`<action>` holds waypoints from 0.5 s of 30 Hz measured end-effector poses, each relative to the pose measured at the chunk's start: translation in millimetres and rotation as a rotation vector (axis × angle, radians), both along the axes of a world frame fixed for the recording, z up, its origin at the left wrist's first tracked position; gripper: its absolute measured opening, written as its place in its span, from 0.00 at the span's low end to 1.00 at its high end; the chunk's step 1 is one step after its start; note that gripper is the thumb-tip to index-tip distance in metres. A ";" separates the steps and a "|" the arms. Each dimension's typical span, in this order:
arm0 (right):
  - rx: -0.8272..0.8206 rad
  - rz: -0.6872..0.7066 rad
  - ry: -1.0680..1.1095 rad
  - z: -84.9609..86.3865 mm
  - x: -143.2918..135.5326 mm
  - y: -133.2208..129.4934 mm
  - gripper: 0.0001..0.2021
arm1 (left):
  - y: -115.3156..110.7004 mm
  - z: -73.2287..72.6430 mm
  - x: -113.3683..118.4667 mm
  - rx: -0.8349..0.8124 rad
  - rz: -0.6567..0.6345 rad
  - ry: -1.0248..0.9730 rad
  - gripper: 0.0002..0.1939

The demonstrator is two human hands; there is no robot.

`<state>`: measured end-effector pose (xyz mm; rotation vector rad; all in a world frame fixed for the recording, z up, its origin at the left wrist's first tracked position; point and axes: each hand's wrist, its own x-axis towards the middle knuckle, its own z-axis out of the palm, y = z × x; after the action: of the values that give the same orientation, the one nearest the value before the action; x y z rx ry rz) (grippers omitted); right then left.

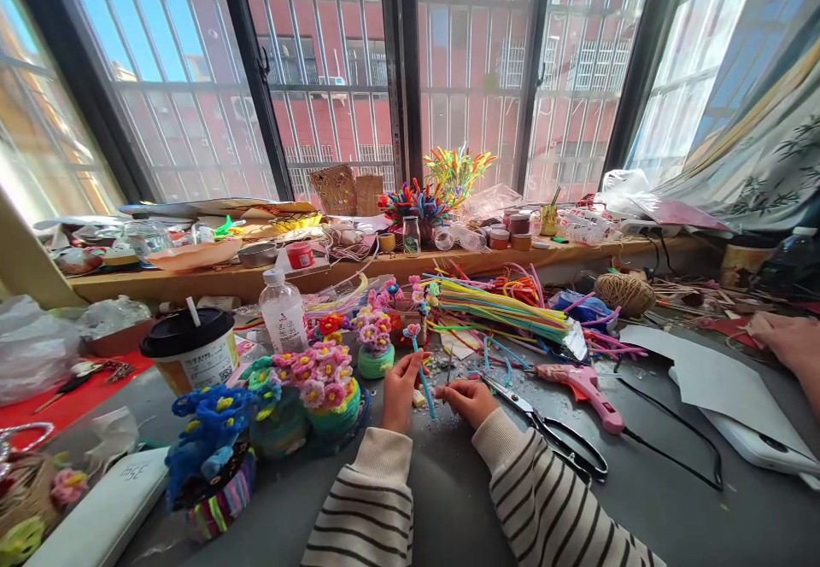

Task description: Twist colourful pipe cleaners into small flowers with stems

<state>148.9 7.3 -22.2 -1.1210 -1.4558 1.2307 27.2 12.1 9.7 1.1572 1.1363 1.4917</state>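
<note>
Near the middle of the grey table, my left hand (pixel 402 389) pinches a blue pipe cleaner (pixel 426 386) that stands nearly upright, with a small pink flower (pixel 412 330) at its top. Just to the right, my right hand (pixel 471 400) is closed on a thin dark stick (pixel 449 368). The two hands are close together but apart. Black-handled scissors (pixel 544 423) lie open beside my right hand. Further right rests a pink glue gun (pixel 588 389) with a black cable. Pots of fuzzy pink flowers (pixel 325 374) stand left of my left hand.
A blue fuzzy pot (pixel 211 443), a lidded cup (pixel 192 347) and a bottle (pixel 284 312) are on the left. Bundled pipe cleaners (pixel 500 306) lie behind the hands. White paper (pixel 723 383) is on the right, near another person's hand (pixel 787 341). A cluttered sill (pixel 359 272) runs behind.
</note>
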 end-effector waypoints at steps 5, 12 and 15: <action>-0.034 0.074 -0.007 -4.2 -8.4 -2.7 0.18 | 0.0 -0.4 0.1 0.019 -0.008 0.000 0.17; 0.090 0.006 0.037 -0.1 -5.8 -4.2 0.19 | -2.7 -1.0 3.2 -0.037 -0.179 -0.071 0.12; 0.091 0.081 -0.051 2.2 -4.1 -6.2 0.22 | -4.8 1.1 3.3 -0.061 -0.133 -0.199 0.10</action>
<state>144.8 1.1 -20.0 -1.0475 -1.5934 1.1865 30.5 7.4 10.9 0.9986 0.9450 1.4249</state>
